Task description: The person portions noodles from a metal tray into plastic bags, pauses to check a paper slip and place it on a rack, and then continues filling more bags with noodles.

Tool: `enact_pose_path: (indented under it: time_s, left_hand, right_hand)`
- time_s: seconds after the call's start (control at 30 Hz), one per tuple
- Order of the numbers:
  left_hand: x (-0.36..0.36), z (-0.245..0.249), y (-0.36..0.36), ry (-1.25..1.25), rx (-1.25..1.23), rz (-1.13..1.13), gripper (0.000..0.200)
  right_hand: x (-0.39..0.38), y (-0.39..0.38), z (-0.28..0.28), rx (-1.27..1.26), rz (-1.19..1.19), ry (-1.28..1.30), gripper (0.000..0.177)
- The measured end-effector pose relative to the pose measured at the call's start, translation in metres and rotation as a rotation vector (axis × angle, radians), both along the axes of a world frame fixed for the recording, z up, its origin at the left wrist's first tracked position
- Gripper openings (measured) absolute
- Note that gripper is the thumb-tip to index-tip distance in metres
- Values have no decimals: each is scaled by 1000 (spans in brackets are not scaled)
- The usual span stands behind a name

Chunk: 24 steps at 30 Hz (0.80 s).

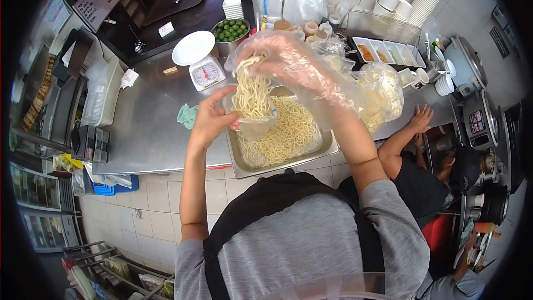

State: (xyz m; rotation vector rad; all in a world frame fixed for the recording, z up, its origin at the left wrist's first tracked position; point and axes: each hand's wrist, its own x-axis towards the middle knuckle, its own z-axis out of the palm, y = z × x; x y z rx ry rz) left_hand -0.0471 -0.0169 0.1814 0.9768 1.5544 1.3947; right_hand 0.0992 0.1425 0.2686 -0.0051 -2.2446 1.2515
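My right hand (277, 58), in a loose clear plastic glove, is closed on a bunch of pale yellow noodles (252, 90). The strands hang down into the mouth of a small clear plastic bag (260, 126). My left hand (214, 112) grips the left edge of that bag, thumb and fingers pinched on it. Below both hands sits a metal tray (240, 162), with a heap of loose noodles (291, 136) spread in it. The bag's lower part blends into the noodles behind it.
A kitchen scale (207, 74) stands behind my left hand, beside a white plate (193, 48) and a bowl of green limes (231, 30). A green cloth (187, 115) lies left. Filled plastic bags (380, 91) sit right of the tray. A co-worker (419, 180) bends low at the right.
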Motion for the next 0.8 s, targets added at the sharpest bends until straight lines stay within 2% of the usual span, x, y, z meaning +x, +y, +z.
enact_pose_path:
  time_s: [0.07, 0.17, 0.27, 0.37, 0.47, 0.57, 0.67, 0.77, 0.8]
  left_hand:
    - [-3, 8, -2, -9, -40, 1, 55]
    - [-10, -14, 5, -3, -92, -19, 57]
    - [-11, -26, 4, 39, -57, -19, 60]
    - [-15, -31, 5, 3, -40, -15, 65]
    - [-20, -37, 7, -94, -94, -86, 71]
    - [-15, -18, 11, -44, -113, -90, 72]
    - [-4, 5, 8, -32, -53, -133, 72]
    - [-8, -2, 7, 40, -5, -121, 66]
    - [-12, -9, 7, 109, -28, -119, 63]
  right_hand:
    - [1, -3, -3, 298, -18, 32, 21]
    - [3, 2, -7, 194, -140, 69, 20]
    - [28, -3, 4, -379, -106, 117, 22]
    - [54, -1, 6, -124, -312, 141, 24]
    - [65, 1, -23, -278, -260, -262, 42]
    - [53, 9, -93, 307, -123, -389, 68]
    - [20, -12, -122, 123, -157, -290, 85]
    - [9, -1, -154, 29, -145, -308, 64]
    - [8, 1, -134, 70, -120, -495, 56]
